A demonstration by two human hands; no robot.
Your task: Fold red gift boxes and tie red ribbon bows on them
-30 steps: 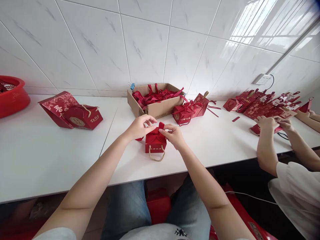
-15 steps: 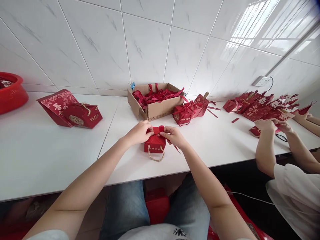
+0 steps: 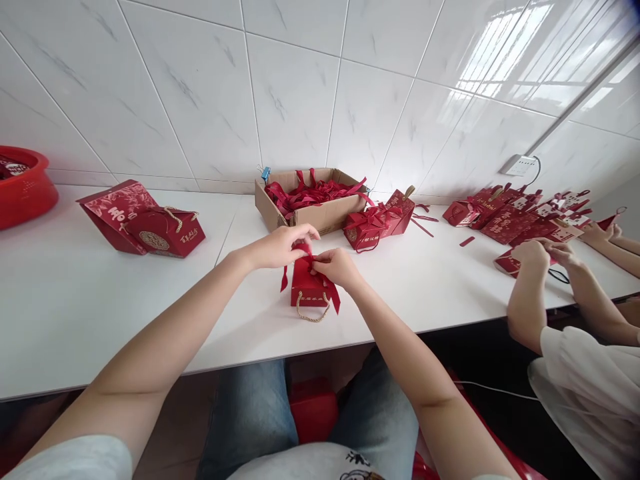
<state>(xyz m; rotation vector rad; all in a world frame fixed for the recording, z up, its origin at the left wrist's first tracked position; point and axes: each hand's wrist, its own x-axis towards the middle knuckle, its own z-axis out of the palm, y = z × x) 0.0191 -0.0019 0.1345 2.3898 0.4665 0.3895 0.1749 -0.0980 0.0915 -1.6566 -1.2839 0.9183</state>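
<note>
A small red gift box with a gold rope handle stands on the white table in front of me. Red ribbon lies over its top, one end hanging down the front right and another at the left. My left hand is raised just above the box's back left, thumb and fingers closed on the ribbon. My right hand pinches the ribbon at the middle of the box top. The fingers partly hide where the ribbon crosses.
Behind the box stands a cardboard carton of loose red ribbons. Finished-looking red boxes with bows sit beside it; two more boxes are at left, near a red basin. At right, a co-worker's hands handle another box.
My left hand has lifted up and away from the box top, drawing ribbon with it. A ribbon end now hangs at the left, and another drapes over the front right.
</note>
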